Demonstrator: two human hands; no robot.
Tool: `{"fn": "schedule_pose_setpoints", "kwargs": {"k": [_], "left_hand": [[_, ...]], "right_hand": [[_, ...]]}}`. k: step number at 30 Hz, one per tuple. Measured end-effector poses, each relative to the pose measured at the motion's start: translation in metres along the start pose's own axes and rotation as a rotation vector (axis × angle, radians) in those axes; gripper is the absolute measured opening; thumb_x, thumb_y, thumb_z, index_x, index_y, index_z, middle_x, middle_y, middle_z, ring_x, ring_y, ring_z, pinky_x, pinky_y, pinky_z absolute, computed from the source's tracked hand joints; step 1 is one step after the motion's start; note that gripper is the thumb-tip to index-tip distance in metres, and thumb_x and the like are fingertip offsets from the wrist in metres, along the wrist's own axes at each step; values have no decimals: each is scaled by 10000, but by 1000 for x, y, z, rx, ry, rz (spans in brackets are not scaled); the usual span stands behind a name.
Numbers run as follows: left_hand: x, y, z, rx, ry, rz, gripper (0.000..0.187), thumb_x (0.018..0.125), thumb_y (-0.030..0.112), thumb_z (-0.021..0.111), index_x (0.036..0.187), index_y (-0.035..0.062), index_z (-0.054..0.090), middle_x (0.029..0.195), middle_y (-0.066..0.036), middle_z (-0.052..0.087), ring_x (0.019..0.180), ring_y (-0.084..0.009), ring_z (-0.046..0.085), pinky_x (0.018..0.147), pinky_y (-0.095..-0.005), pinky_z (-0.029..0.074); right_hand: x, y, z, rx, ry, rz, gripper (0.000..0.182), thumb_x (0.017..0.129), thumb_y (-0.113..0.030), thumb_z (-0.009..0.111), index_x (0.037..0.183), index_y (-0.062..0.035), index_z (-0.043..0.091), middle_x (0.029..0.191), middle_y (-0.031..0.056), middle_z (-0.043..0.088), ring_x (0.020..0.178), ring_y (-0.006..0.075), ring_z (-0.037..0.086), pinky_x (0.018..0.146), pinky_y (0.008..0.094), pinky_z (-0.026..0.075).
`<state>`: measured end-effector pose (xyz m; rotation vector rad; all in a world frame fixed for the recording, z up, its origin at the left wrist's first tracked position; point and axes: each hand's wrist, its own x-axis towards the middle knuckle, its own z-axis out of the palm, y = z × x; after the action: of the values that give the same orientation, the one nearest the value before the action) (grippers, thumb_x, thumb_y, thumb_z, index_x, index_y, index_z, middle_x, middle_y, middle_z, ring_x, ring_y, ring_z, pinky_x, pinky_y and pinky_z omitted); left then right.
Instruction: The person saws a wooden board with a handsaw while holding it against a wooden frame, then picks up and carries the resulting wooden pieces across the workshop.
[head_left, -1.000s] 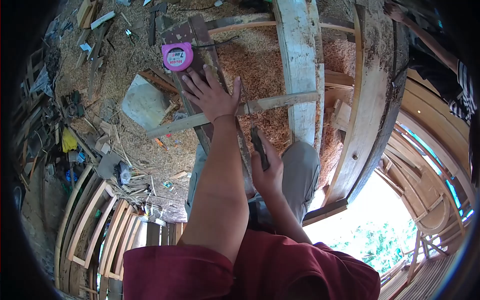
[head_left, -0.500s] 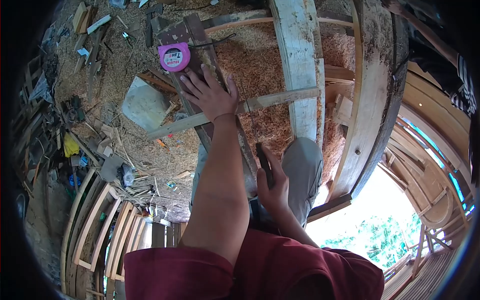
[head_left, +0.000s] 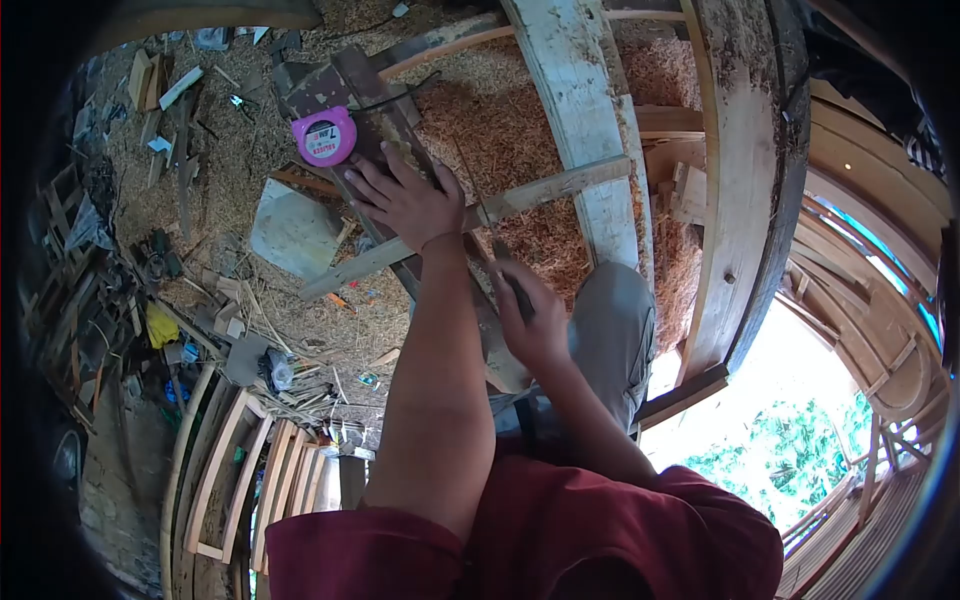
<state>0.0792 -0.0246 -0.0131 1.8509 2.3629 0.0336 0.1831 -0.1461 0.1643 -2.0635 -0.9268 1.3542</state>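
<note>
1. Left hand point(head_left: 405, 205) lies flat, fingers spread wide, on the dark plank point(head_left: 400, 150); judging by the press, it pins the wood strip point(head_left: 470, 220) that crosses the plank so it won't shift under the saw.
2. Right hand point(head_left: 530, 320) is wrapped round the handsaw point(head_left: 500, 265) handle, just nearer the person than the strip; thin blade angles up to the strip, right beside the left wrist, probably so the cut stays close to the pinned spot.
3. Pink tape measure point(head_left: 323, 137) sits on the plank's far end, just beyond the left fingertips, w/in easy reach.
4. Sawdust pile point(head_left: 500, 130) lies right of the plank, under the strip.
</note>
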Motion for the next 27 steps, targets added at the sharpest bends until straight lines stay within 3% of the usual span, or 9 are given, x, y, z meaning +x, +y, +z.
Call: {"fn": "schedule_pose_setpoints", "kwargs": {"k": [2, 5, 8, 11, 14, 18, 23, 27], "left_hand": [[1, 0, -1, 6, 8, 0, 803, 945, 445, 654, 1621, 95, 398, 1694, -302, 256, 1618, -522, 138, 1260, -725, 173], [2, 1, 2, 15, 5, 11, 815, 947, 453, 650, 1629, 99, 379, 1694, -300, 258, 1615, -524, 152, 1260, -722, 181], [1, -2, 2, 37, -8, 8, 820, 950, 457, 644, 1634, 101, 367, 1697, -300, 256, 1611, -525, 166, 1262, -720, 181], [-2, -1, 5, 34, 10, 13, 825, 950, 460, 640, 1637, 100, 360, 1701, -301, 252, 1610, -526, 174, 1263, -721, 178], [1, -3, 3, 25, 13, 20, 829, 949, 460, 639, 1640, 100, 355, 1702, -304, 251, 1610, -526, 175, 1262, -724, 177], [0, -4, 6, 31, 8, 20, 831, 948, 458, 637, 1641, 95, 354, 1700, -308, 253, 1611, -525, 170, 1260, -725, 182], [0, -2, 5, 40, 7, 6, 826, 956, 465, 627, 1642, 95, 353, 1701, -309, 247, 1611, -525, 167, 1259, -725, 188], [1, -6, 8, 48, -9, 18, 807, 972, 475, 606, 1642, 100, 356, 1699, -308, 248, 1608, -524, 175, 1259, -725, 181]], "right_hand": [[15, -7, 4, 52, -41, 75, 315, 999, -7, 601, 1304, -18, 679, 1133, 194, 765, 1005, 271, 778, 881, 377, 576], [-36, -15, -14, 84, 53, 37, 334, 989, 11, 596, 1313, -8, 674, 1167, 201, 761, 1090, 292, 771, 939, 387, 572], [-38, -14, -19, 101, 5, 49, 358, 980, 14, 591, 1329, -4, 669, 1205, 209, 755, 1176, 294, 750, 1011, 386, 557], [13, -3, 1, 152, -34, 65, 375, 980, 6, 571, 1345, 12, 661, 1243, 203, 752, 1221, 284, 733, 1075, 376, 528], [-30, 6, -1, 159, 30, 107, 362, 984, -3, 570, 1333, 13, 665, 1212, 210, 756, 1207, 291, 740, 1073, 372, 524], [-63, -23, -35, 99, -74, 213, 359, 980, 20, 551, 1319, 18, 667, 1230, 212, 748, 1216, 287, 735, 1065, 359, 521], [4, 3, -4, 163, -32, 79, 343, 964, 7, 569, 1290, 13, 674, 1226, 203, 746, 1180, 302, 743, 1030, 351, 534], [-52, -12, -27, 112, -10, 40, 353, 955, 40, 560, 1290, 15, 666, 1208, 190, 738, 1109, 300, 749, 993, 344, 547]]}}
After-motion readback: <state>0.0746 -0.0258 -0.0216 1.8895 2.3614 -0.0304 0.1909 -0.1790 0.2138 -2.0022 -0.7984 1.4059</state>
